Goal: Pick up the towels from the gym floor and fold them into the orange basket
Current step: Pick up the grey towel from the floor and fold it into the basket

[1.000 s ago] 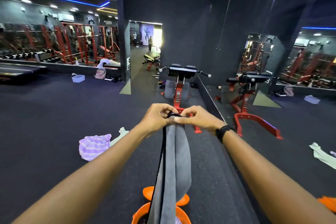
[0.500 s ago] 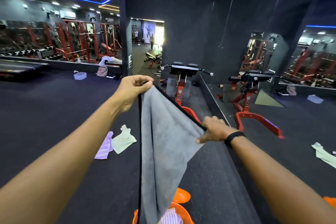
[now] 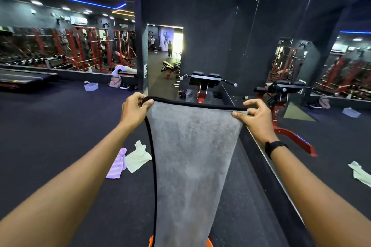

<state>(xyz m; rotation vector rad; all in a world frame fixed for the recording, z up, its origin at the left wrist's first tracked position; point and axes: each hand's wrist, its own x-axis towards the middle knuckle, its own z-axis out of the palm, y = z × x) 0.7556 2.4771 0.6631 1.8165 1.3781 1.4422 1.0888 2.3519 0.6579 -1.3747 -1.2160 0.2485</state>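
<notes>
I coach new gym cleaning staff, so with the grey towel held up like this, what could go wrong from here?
1. The grey towel hangs from fingertip pinches by the left hand and right hand; a corner may slip.
2. It hides most of the orange basket, so the fold may miss it.
3. The purple towel and pale green towel lie on the floor nearby, possible trip hazards.

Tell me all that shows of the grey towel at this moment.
The grey towel looks like soft terry cloth with a black trim along its top and left edges. It hangs spread flat and upright in front of the person. The left hand pinches its top left corner, the right hand its top right. Its lower end drops out of view over the orange basket.
</notes>
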